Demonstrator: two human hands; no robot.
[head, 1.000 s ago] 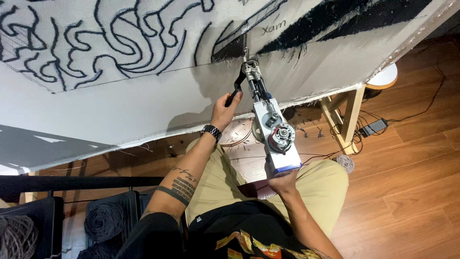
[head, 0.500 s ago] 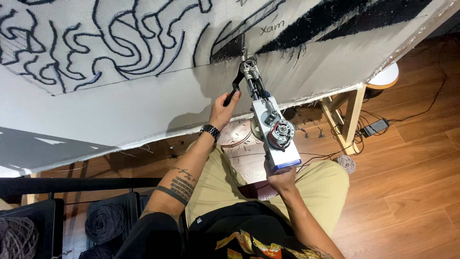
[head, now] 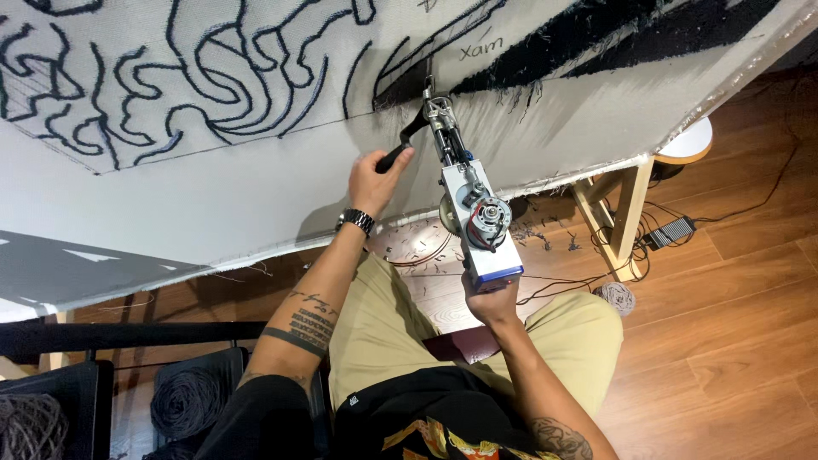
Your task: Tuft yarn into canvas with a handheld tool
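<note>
Nearest the camera, the person's lap in tan trousers (head: 383, 341) filled the low middle of the view, with dark yarn balls (head: 183, 400) in a black crate at about eight o'clock. Just above the lap, the right hand (head: 492, 300) was clenched around the rear grip of the tufting gun (head: 470, 204), under its blue-edged base — likely to bear the tool's weight and push it forward. The gun ran up toward twelve o'clock, its motor facing the camera and its needle end pressed against the cloth.

At about ten o'clock from the gun's body, the left hand (head: 375, 177) was wrapped around the black front handle (head: 400, 145), fingers closed on it — a second hold that probably steadied and steered the tip. A watch (head: 356, 221) sat on that wrist.

Farther out, the stretched white cloth (head: 213, 196) carried dark curling yarn lines and a thick black band near one o'clock; the gun's tip met it at the band's lower end. At three o'clock stood a wooden frame leg (head: 626, 217) on the plank floor (head: 733, 341), with cables and a small grey yarn ball (head: 615, 298) beside it.
</note>
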